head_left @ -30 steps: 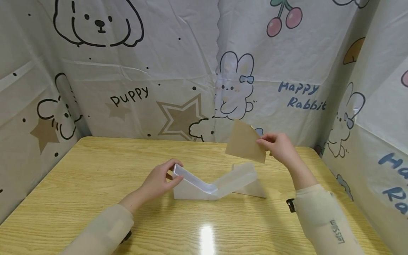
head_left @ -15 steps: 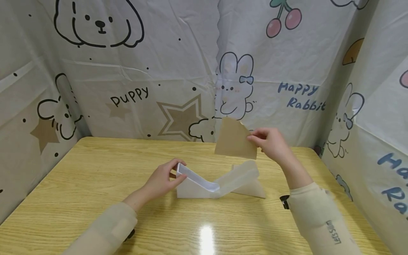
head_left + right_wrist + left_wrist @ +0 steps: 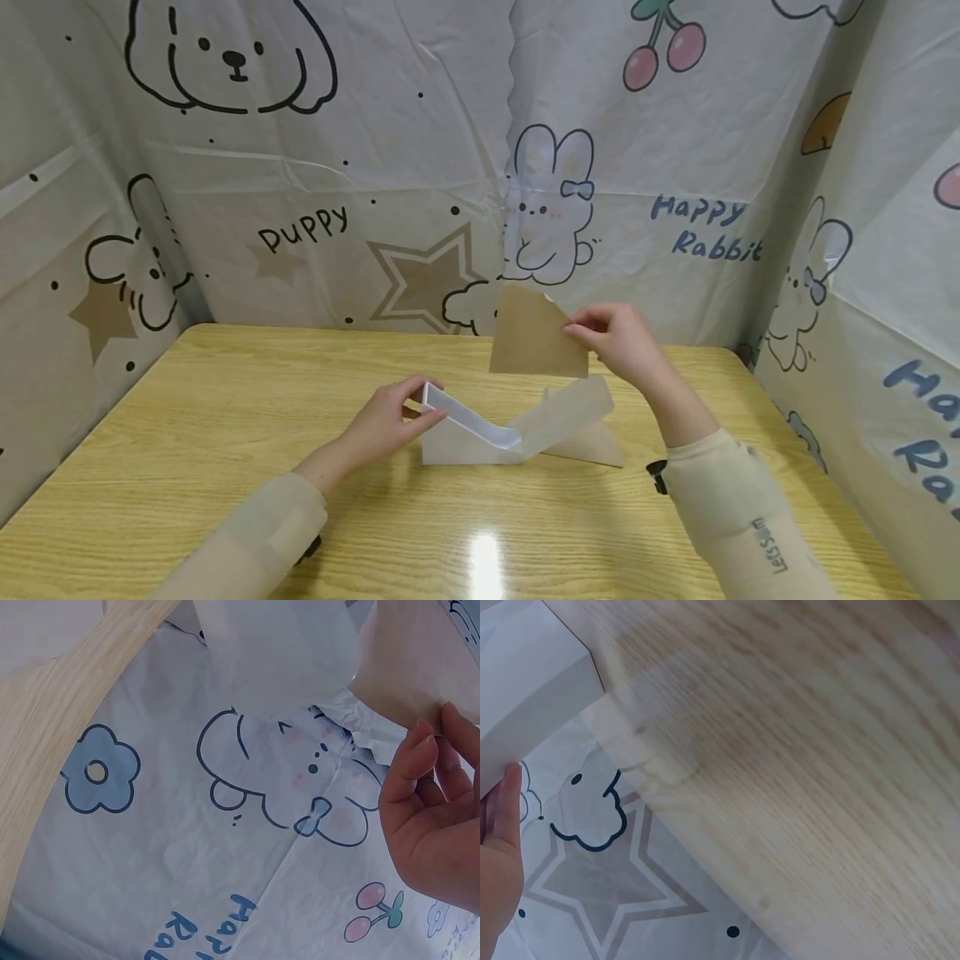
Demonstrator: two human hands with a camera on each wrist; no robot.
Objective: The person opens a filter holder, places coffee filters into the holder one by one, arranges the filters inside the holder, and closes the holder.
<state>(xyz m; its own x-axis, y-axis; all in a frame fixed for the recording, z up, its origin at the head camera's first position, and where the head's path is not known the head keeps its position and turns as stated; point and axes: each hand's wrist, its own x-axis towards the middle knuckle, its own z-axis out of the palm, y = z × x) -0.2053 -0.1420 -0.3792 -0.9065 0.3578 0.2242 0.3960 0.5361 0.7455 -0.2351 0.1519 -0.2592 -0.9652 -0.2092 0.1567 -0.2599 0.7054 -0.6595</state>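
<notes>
Steady white trough [image 3: 472,448] mid-desk [image 3: 390,533]: your left hand [image 3: 386,414] grips its high left end, thumb near side, fingers far side. Your right hand [image 3: 618,343] pinches brown card [image 3: 531,337] by right edge, raised off desk. Pinch lightly; thin card probably creases. Steer card clear of flap [image 3: 573,408]. Card near upright, broad edge down. Trough's long axis runs left-right, channel sloping down rightward; flap climbs rightward.
</notes>
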